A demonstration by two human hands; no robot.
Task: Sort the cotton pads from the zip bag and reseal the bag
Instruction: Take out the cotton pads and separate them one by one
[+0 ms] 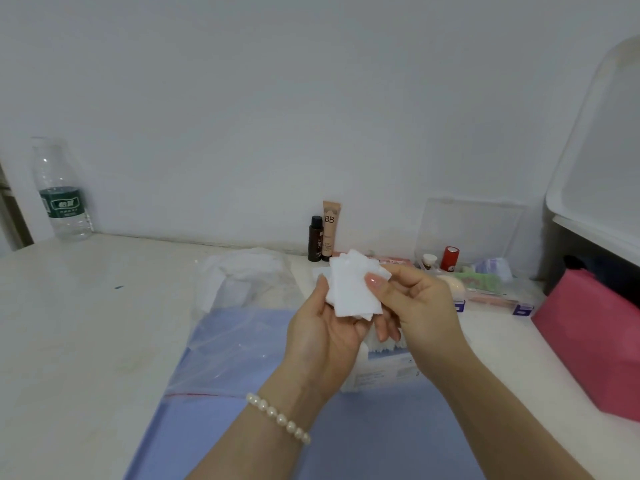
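Both hands are raised above the table with a small stack of white square cotton pads (353,289) between them. My left hand (322,337) cradles the stack from below and the left, palm up, fingers curled round it. My right hand (419,306) pinches the stack's right edge, thumb on the top pad. The clear zip bag (239,327) with a red seal line lies flat on the blue mat (214,420), to the left of my hands, with more white pads in its far end. A white box (384,368) holding more pads sits under my hands.
A water bottle (62,192) stands at the back left. A dark bottle (316,240) and a BB cream tube (330,230) stand against the wall. A clear organiser box (471,244) with small items sits at the back right. A pink bag (595,344) lies at the right.
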